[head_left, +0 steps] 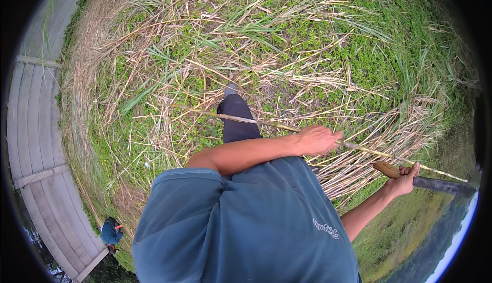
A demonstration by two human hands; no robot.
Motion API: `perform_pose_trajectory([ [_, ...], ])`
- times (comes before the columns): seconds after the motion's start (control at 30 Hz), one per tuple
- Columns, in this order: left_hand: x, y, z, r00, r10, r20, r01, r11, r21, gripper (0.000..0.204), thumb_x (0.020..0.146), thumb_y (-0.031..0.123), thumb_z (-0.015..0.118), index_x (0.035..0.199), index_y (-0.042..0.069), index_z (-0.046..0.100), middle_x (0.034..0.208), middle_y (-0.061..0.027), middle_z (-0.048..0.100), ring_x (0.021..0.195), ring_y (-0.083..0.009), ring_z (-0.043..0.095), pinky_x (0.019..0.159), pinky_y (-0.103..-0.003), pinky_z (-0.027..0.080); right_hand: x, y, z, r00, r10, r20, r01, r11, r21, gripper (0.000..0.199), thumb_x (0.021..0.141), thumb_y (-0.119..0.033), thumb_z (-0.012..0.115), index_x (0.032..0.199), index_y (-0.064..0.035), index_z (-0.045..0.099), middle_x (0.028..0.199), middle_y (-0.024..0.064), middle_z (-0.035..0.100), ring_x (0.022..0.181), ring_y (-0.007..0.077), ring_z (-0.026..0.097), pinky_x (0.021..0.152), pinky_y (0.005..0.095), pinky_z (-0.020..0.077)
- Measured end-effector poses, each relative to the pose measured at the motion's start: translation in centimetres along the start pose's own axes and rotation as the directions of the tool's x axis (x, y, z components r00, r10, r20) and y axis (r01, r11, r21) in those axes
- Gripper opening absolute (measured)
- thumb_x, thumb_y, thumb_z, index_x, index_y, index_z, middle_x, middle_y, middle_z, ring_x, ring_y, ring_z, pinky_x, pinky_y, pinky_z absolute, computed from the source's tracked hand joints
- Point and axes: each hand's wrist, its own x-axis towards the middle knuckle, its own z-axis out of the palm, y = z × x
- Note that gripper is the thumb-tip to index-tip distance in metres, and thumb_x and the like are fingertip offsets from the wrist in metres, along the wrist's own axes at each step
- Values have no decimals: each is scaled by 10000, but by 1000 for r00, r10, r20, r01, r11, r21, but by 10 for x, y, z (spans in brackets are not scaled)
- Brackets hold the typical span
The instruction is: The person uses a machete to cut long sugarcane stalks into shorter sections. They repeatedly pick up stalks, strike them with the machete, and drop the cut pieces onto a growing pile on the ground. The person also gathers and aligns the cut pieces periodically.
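A long thin cane stalk (241,119) runs slantwise across the view, from the left of my leg to the far right. My left hand (319,140) is closed around it, with my forearm reaching across my body. To the right, my right hand (403,180) grips a machete with a yellow-brown wooden handle (385,169) and a dark blade (442,186). The blade points right, and its end lies close to the stalk's thin right end. Whether blade and stalk touch, I cannot tell.
A heap of cut stalks (353,173) lies beside me on the right. Dry leaves and straw (205,37) litter the green ground ahead. A grey slatted or paneled structure (38,119) curves along the left. Another person (110,231) is at the lower left.
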Motion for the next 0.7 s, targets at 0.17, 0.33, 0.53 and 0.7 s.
perform_pose_trajectory([
  [0.17, -9, 7, 0, 982, 119, -148, -137, 984, -114, 232, 968, 244, 515, 1087, 46, 544, 876, -143, 593, 825, -349, 620, 717, -469, 507, -20, 13, -6, 995, 97, -39, -101, 989, -111, 197, 903, -182, 696, 938, -10, 606, 596, -37, 405, 511, 59, 349, 468, 233, 317],
  [0.33, -8, 6, -4, 971, 156, -182, -185, 971, -153, 286, 946, 246, 570, 1151, 52, 619, 968, -142, 646, 879, -336, 635, 772, -431, 516, -23, 28, 18, 971, 200, 129, -218, 966, 140, 241, 940, -241, 648, 853, -30, 571, 593, -55, 368, 494, 62, 317, 473, 228, 312],
  [0.53, -30, 5, -18, 997, -31, -70, 15, 974, -226, 338, 913, 274, 631, 1172, 56, 636, 919, -136, 695, 770, -283, 672, 715, -380, 521, -1, -2, 18, 985, 139, 105, -161, 958, 238, 205, 924, -213, 670, 924, -23, 594, 756, 11, 532, 531, 49, 394, 469, 207, 329],
  [0.7, 11, 50, -22, 933, 73, -351, -197, 922, -332, 349, 873, 293, 693, 1116, 47, 652, 793, -136, 675, 653, -240, 655, 585, -357, 504, -29, -18, 41, 958, 197, 207, -247, 935, 254, 247, 913, -254, 684, 899, -28, 586, 588, -36, 423, 507, 56, 388, 463, 213, 328],
])
